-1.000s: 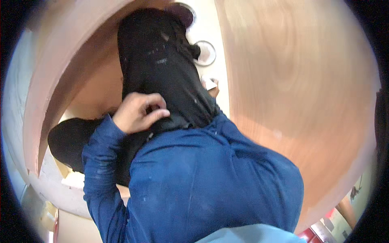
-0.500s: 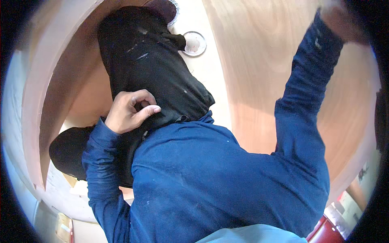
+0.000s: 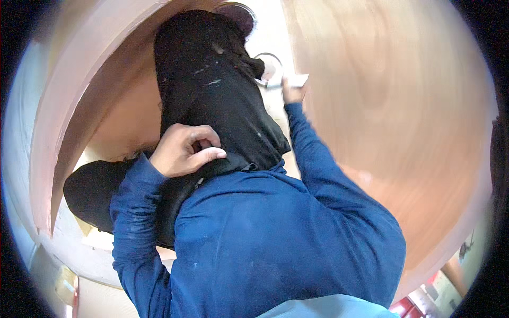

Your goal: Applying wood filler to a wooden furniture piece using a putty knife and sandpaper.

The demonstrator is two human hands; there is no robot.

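Note:
My left hand (image 3: 186, 150) rests on my black-trousered thigh, its fingers curled in loosely with nothing visible in them. Ahead and to the right, my right hand (image 3: 293, 93) grips a pale, flat, straight-edged tool (image 3: 299, 80), smeared by motion; its exact kind cannot be made out. That tool is beside a round, shallow white dish or lid (image 3: 270, 68) with a dark rim, which is partly hidden by my trouser leg and the tool.
A large curved wooden panel (image 3: 387, 106) rises on my right. Another curved wall with a pale edge (image 3: 79, 90) bends round on my left. Beyond my knee sits a round container (image 3: 241, 16), partly cut off. Something red (image 3: 405, 308) shows at the lower right.
My right hand has swung from the upper right, over the wooden panel, leftward and down to the round dish. My left hand keeps its pose on the thigh. The view has shifted slightly.

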